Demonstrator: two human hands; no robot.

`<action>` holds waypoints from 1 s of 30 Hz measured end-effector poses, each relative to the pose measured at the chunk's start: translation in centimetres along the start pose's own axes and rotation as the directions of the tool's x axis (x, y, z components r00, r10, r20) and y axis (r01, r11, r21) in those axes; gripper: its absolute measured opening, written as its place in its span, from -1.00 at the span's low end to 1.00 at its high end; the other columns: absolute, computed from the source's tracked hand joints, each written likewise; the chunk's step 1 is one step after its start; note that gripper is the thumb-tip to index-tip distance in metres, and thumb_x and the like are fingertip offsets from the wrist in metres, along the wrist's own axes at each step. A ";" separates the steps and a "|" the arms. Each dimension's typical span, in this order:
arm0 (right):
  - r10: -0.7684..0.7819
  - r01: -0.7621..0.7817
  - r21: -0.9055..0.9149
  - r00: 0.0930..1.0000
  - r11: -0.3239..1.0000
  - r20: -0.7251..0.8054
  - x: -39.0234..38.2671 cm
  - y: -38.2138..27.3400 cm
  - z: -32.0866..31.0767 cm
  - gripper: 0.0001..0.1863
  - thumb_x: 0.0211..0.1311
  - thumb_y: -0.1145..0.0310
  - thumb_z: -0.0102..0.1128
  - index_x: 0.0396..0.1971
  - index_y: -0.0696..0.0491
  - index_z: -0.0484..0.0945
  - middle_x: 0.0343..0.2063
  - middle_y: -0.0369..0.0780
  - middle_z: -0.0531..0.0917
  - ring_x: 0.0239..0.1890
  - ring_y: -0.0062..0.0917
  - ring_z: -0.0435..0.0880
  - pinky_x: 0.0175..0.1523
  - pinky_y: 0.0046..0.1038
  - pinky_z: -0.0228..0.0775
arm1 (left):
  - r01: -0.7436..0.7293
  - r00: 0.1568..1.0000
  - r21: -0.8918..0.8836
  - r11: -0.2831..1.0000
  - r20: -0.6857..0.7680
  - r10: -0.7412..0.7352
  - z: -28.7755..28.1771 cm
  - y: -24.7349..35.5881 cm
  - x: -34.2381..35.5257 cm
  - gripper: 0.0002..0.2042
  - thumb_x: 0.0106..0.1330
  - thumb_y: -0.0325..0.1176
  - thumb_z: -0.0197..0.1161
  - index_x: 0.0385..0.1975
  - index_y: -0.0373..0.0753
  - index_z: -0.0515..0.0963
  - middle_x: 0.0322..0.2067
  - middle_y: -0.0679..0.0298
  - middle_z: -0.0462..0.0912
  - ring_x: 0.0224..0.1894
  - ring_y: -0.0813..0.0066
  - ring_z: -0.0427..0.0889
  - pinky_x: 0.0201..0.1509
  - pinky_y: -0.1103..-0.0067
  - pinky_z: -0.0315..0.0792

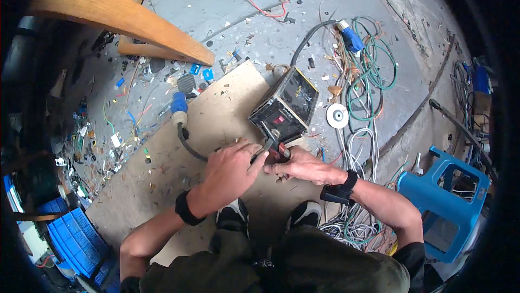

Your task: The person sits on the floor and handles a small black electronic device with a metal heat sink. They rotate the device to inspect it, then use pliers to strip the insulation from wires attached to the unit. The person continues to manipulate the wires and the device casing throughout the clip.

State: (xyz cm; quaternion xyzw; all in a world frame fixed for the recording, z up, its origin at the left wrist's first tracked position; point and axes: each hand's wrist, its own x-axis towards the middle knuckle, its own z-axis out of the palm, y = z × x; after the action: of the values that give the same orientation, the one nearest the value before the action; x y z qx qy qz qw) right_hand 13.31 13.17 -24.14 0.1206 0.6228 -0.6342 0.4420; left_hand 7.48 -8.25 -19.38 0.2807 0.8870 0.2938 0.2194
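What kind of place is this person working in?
Probably an electrical repair or scrap workshop: tangled wires and cut scraps litter the concrete floor, and both hands, left hand and right hand, work beside a black electrical box on a plywood board.

A flat board [162, 174] lies on the littered concrete floor [227, 0]. On the board sits a black box-shaped device [284, 106]. Loose wires [368, 76] sprawl on the floor beside it.

blue stool [445, 195], wire tangle [366, 82], wooden beam [116, 18]
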 end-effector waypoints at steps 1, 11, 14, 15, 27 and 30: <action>0.023 -0.023 -0.013 1.000 1.000 0.012 0.0 -0.4 -0.1 -0.58 0.29 0.03 0.43 -0.18 0.10 0.58 -0.38 -0.27 0.62 -0.36 -0.59 0.59 -0.24 -0.45 0.47 | -0.124 0.984 0.051 0.991 -0.123 0.129 -0.2 0.0 -0.5 -0.75 0.43 -0.27 0.33 -0.07 -0.31 0.66 -0.28 0.06 0.69 -0.22 -0.04 0.66 -0.06 0.21 0.53; -0.017 0.017 0.331 1.000 0.944 -0.002 1.2 0.5 -0.5 -0.71 0.38 0.17 0.38 -0.27 0.05 0.50 -0.45 -0.37 0.55 -0.37 -0.64 0.57 -0.29 -0.49 0.39 | 0.300 0.951 -0.930 0.213 0.274 -0.140 7.4 -2.2 -3.1 -0.58 0.44 -0.06 0.33 0.16 -0.14 0.52 -0.14 0.24 0.63 -0.09 0.32 0.64 0.00 0.34 0.55; 0.073 -0.085 0.479 0.996 0.874 0.044 0.8 -0.8 -0.6 -0.76 0.43 0.23 0.28 -0.19 0.05 0.46 -0.44 -0.36 0.52 -0.42 -0.63 0.48 -0.32 -0.52 0.31 | 0.505 0.848 -0.833 -0.226 0.528 -0.047 9.7 -1.7 0.1 -0.48 0.44 0.17 0.23 0.16 -0.11 0.49 -0.17 0.29 0.66 -0.12 0.39 0.65 -0.04 0.27 0.59; 0.067 -0.094 0.526 0.995 0.845 0.070 0.9 -0.3 -1.0 -0.78 0.44 0.25 0.26 -0.18 0.04 0.45 -0.44 -0.35 0.53 -0.42 -0.63 0.48 -0.31 -0.51 0.32 | 0.514 0.853 -0.838 -0.184 0.522 0.003 10.1 -2.2 1.1 -0.45 0.40 0.22 0.22 0.12 -0.11 0.51 -0.18 0.30 0.66 -0.12 0.41 0.65 -0.06 0.27 0.58; 0.025 -0.094 0.695 0.994 0.713 0.109 -2.5 2.2 -0.3 -0.74 0.49 0.21 0.14 -0.27 0.10 0.41 -0.46 -0.28 0.54 -0.48 -0.62 0.50 -0.40 -0.49 0.38 | 0.550 0.799 -0.756 -0.355 0.600 -0.043 9.6 3.6 1.9 -0.58 0.40 -0.04 0.28 0.10 -0.17 0.51 -0.44 0.44 0.57 -0.56 0.75 0.44 -0.58 0.67 0.31; -0.008 -0.054 0.597 0.995 0.801 0.101 -2.3 1.6 -0.6 -0.74 0.49 0.23 0.14 -0.33 0.10 0.43 -0.45 -0.28 0.54 -0.47 -0.62 0.49 -0.38 -0.51 0.36 | 0.505 0.787 -0.768 -0.394 0.597 -0.155 9.9 4.1 1.6 -0.66 0.42 -0.03 0.27 -0.07 -0.18 0.53 -0.59 0.48 0.46 -0.66 0.74 0.34 -0.65 0.67 0.20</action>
State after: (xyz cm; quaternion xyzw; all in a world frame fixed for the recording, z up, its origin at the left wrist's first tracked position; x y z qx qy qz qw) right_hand 15.51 14.93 -23.77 0.2300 0.3669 -0.7980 0.4191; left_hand 13.25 -0.54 -24.36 -0.2575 0.3111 0.7482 0.5263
